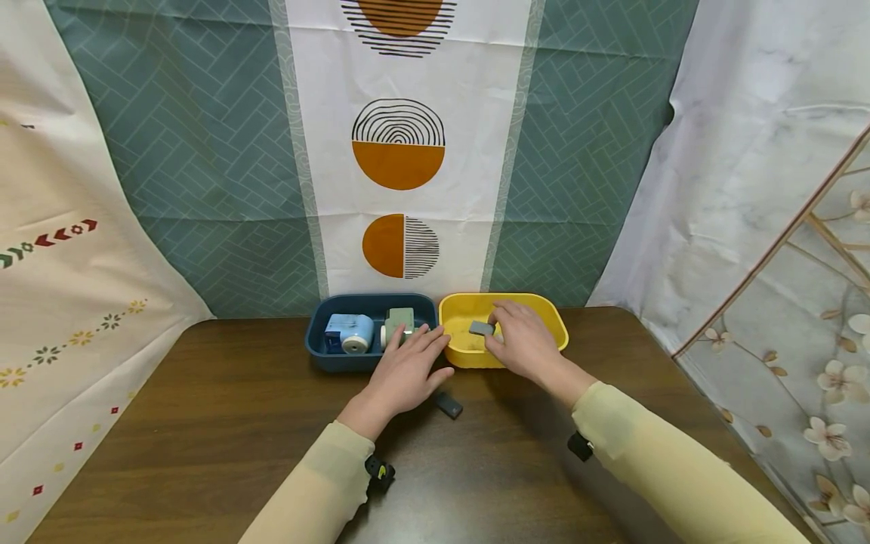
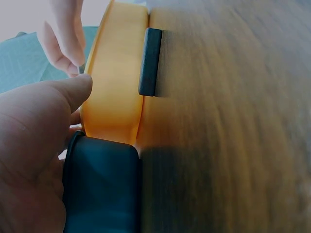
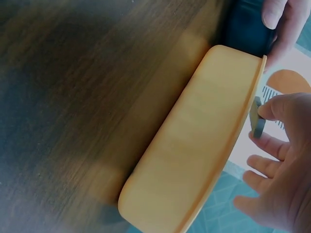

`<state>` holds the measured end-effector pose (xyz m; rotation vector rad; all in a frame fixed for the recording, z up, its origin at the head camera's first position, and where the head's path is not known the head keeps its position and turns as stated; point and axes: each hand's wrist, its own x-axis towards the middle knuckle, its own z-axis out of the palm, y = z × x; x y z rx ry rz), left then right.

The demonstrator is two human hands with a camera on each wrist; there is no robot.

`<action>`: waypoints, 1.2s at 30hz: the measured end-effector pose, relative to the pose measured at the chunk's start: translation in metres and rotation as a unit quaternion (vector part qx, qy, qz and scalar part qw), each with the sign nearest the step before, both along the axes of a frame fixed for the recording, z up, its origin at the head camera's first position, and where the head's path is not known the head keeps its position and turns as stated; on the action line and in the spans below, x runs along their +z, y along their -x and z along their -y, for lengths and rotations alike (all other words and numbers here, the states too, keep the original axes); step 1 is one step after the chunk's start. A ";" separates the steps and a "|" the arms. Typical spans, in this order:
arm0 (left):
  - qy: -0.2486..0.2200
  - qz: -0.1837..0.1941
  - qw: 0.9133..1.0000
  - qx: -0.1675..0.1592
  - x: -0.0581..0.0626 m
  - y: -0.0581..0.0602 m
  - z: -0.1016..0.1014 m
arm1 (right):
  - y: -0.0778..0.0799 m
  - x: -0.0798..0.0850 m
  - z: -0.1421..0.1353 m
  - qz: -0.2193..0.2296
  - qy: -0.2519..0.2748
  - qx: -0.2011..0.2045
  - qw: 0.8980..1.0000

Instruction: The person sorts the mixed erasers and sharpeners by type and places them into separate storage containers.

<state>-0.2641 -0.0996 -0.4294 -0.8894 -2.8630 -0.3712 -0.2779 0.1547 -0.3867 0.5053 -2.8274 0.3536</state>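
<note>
My right hand point(image 1: 526, 344) pinches a small grey flat block point(image 1: 481, 328) between thumb and forefinger, over the yellow bin point(image 1: 472, 361). The right wrist view shows this block point(image 3: 257, 118) just above the bin's rim, with the other fingers spread. My left hand point(image 1: 408, 372) reaches with extended fingers over the right end of the dark blue bin point(image 1: 353, 364), fingertips right at where the two bins meet. Inside the blue bin are a light blue boxy item point(image 1: 350, 332) with a round white part and a grey-green one point(image 1: 399, 317), partly hidden by the left fingers.
A dark, small rectangular block point(image 1: 448, 405) lies on the brown wooden table point(image 1: 238, 423), in front of the bins and beside the left hand. Behind the bins hangs a patterned cloth point(image 1: 238, 189). More cloth hangs at the left and right sides.
</note>
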 end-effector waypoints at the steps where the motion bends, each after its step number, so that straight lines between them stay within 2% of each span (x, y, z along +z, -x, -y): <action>1: -0.001 0.000 1.000 0.000 0.000 0.000 0.000 | 0.001 0.000 0.000 0.002 0.001 0.001 1.000; 36: -0.003 0.001 1.000 0.001 0.001 0.001 -0.001 | 0.021 -0.014 0.010 0.022 0.030 -0.006 0.999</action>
